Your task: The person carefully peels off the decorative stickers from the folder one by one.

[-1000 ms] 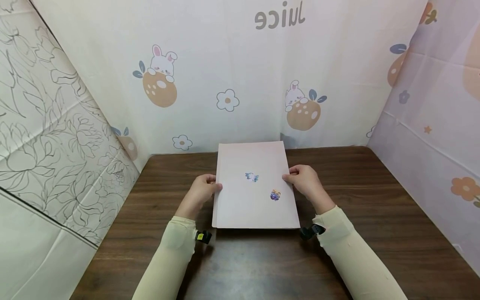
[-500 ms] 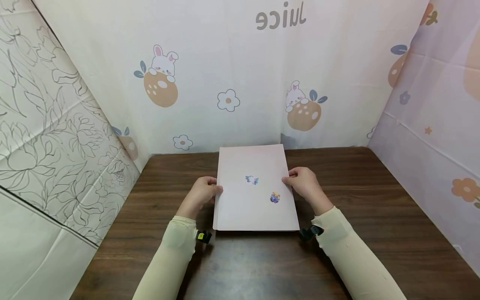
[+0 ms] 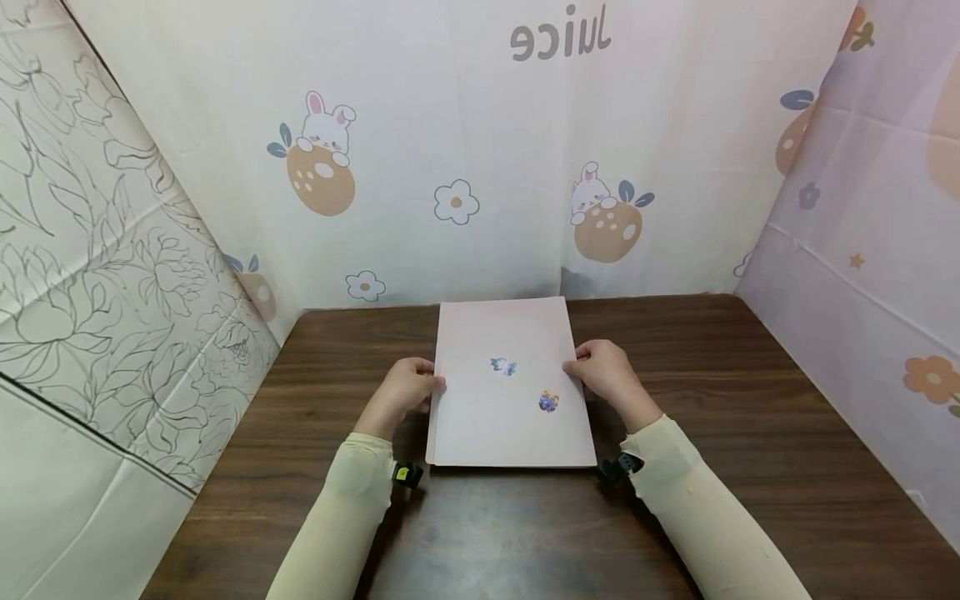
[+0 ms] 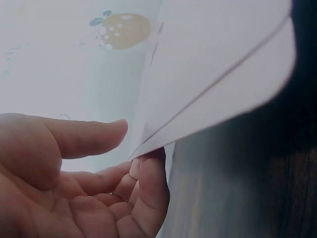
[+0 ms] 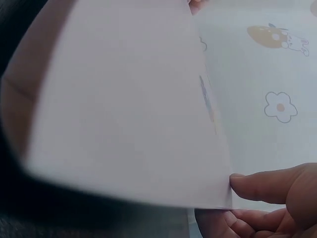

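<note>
A pale pink paper folder with two small stickers, one blue-white and one purple-orange, is held a little tilted above the table. My left hand holds its left edge, thumb over the top and fingers beneath. On the opposite edge my right hand pinches in the same way. In the left wrist view, a crease runs near the edge of the folder, close to a rounded corner. The right wrist view has the thumb against the folder's edge, with curled fingers below. The folder's underside is hidden.
A dark wood-grain table lies under both arms. Behind it hangs a printed curtain with rabbits and flowers, near the folder's far edge. More printed cloth closes off the left and right sides.
The folder has come down and slightly nearer to me, its far edge dropping away from the curtain. Both hands have moved with it and keep their hold on its sides.
</note>
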